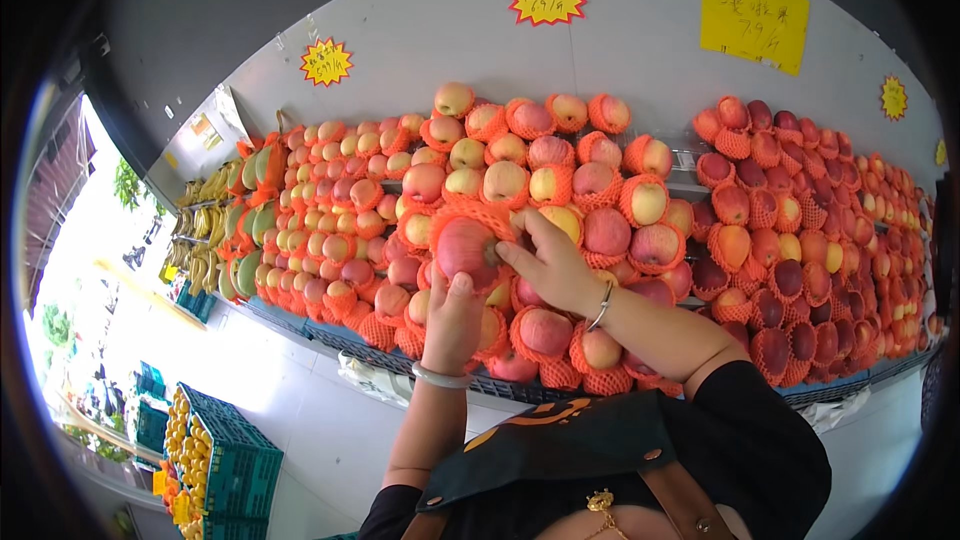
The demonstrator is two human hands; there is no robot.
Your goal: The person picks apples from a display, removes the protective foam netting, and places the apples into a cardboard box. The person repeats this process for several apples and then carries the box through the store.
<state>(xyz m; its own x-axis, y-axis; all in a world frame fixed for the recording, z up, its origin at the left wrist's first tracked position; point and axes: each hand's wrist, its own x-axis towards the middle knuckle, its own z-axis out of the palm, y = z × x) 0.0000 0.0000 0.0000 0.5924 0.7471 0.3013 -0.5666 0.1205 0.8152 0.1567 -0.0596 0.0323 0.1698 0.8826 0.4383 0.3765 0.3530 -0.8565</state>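
Note:
A red apple [466, 248] is held up in front of the fruit display, tilted in my hands. My left hand [455, 328], with a pale bangle at its wrist, grips the apple from below, thumb against its near side. An orange foam net [470, 212] wraps the apple's far side, leaving the near side bare. My right hand [552, 262] comes from the right, its fingers closed at the edge of the net and its thumb against the apple. Rows of netted apples [541, 333] lie right behind and beneath both hands.
Darker red fruit [785, 280] in nets is stacked to the right. Green mangoes [265, 168] and bananas [208, 225] sit at the far left. Green crates [240, 455] of yellow fruit stand on the floor at lower left. Yellow price signs [755, 15] hang on the wall.

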